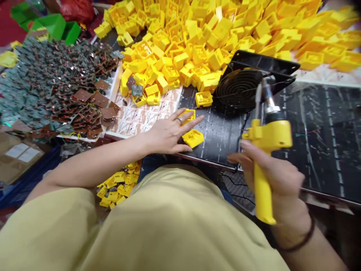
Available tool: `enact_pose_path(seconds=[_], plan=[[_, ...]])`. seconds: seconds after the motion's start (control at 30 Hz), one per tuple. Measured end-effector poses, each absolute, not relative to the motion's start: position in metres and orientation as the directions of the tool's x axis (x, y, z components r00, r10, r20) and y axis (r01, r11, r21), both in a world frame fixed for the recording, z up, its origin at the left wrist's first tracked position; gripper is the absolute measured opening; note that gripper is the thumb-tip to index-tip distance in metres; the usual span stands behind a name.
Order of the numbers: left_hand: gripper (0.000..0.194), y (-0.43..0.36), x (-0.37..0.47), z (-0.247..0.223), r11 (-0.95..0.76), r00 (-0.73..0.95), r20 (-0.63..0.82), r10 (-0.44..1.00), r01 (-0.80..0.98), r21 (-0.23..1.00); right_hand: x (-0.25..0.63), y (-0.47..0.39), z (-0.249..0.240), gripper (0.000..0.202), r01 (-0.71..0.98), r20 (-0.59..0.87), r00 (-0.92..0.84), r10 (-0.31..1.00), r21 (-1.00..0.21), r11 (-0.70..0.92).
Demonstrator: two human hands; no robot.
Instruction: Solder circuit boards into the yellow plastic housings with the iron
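My left hand (168,132) lies over the black tabletop with its fingers stretched and spread. One small yellow plastic casing (194,138) sits between its thumb and index finger. A second yellow casing (188,115) is partly covered by its fingers. Whether the hand presses on either casing is hard to tell. My right hand (278,177), slightly blurred, is closed around the handle of a yellow soldering gun (263,139). The gun points away from me, its metal tip over the edge of a black round-grilled fan (239,90). Another open casing (203,99) stands beside the fan.
A large heap of yellow casings (180,41) spreads across the back. At left lies a pile of brown circuit boards with wires (93,105). Green bins (50,27) stand behind it, a cardboard box (17,158) below. More yellow parts (120,186) lie beneath the table edge.
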State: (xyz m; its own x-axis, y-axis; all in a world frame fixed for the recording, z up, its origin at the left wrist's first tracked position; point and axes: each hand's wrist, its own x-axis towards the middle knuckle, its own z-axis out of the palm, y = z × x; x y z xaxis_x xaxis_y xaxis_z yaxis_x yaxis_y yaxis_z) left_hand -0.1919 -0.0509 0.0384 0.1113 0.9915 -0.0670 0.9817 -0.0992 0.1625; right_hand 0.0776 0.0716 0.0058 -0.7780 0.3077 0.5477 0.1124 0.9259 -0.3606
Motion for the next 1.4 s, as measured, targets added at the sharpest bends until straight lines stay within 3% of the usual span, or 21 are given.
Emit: enact_pose_path(seconds=[0.1,0.27,0.37,0.5,0.57,0.63,0.77,0.83,0.97,1.1,1.2,1.3,1.4], plan=[[0.068,-0.057,-0.202,0.028,0.021,-0.025,0.009,1.0,0.951,0.309,0.051,0.074,0.001,0.05,0.035,0.582,-0.777,0.239,-0.339,0.94],[0.04,-0.055,-0.233,0.014,0.057,-0.09,0.078,0.993,0.932,0.357,0.012,0.072,-0.01,0.051,-0.083,0.534,-0.835,0.131,-0.358,0.93],[0.038,-0.066,-0.25,0.008,0.012,-0.068,0.153,0.986,0.941,0.339,0.003,0.07,-0.015,0.039,-0.095,0.486,-0.867,0.115,-0.387,0.917],[0.033,-0.09,-0.262,0.01,-0.175,0.124,0.222,0.967,0.959,0.224,0.002,0.075,-0.012,0.035,-0.132,0.435,-0.898,0.067,-0.412,0.902],[0.039,-0.099,-0.261,0.015,-0.177,0.135,0.199,0.971,0.961,0.211,0.002,0.078,-0.008,0.035,-0.149,0.42,-0.907,0.037,-0.401,0.904],[0.056,-0.102,-0.256,0.018,-0.105,0.056,0.197,0.979,0.964,0.245,0.001,0.078,-0.003,0.038,-0.12,0.43,-0.901,0.057,-0.374,0.92],[0.082,-0.092,-0.241,0.009,-0.09,0.035,0.179,0.983,0.947,0.309,-0.005,0.068,0.0,0.06,0.106,0.508,-0.838,0.198,-0.205,0.973],[0.079,-0.084,-0.232,0.002,-0.091,0.04,0.167,0.985,0.945,0.313,-0.009,0.063,-0.003,0.055,0.158,0.515,-0.83,0.213,-0.149,0.976],[0.049,-0.067,-0.223,-0.003,-0.119,0.078,0.127,0.989,0.926,0.359,-0.005,0.071,-0.006,0.034,0.068,0.456,-0.875,0.162,-0.216,0.974],[0.063,-0.055,-0.223,-0.001,-0.3,0.269,0.134,0.954,0.884,0.36,0.01,0.086,-0.005,0.033,-0.055,0.376,-0.923,0.083,-0.343,0.938],[0.076,-0.058,-0.225,0.001,-0.189,0.15,0.164,0.975,0.949,0.253,0.018,0.09,-0.008,0.044,-0.016,0.375,-0.916,0.143,-0.389,0.921],[0.062,-0.067,-0.229,0.007,-0.027,0.002,0.137,0.991,0.984,0.176,0.019,0.09,-0.014,0.056,0.039,0.405,-0.888,0.216,-0.401,0.915],[0.054,-0.077,-0.236,0.017,-0.06,0.051,0.045,0.998,0.972,0.228,0.017,0.09,-0.018,0.048,0.001,0.412,-0.891,0.188,-0.413,0.911]])
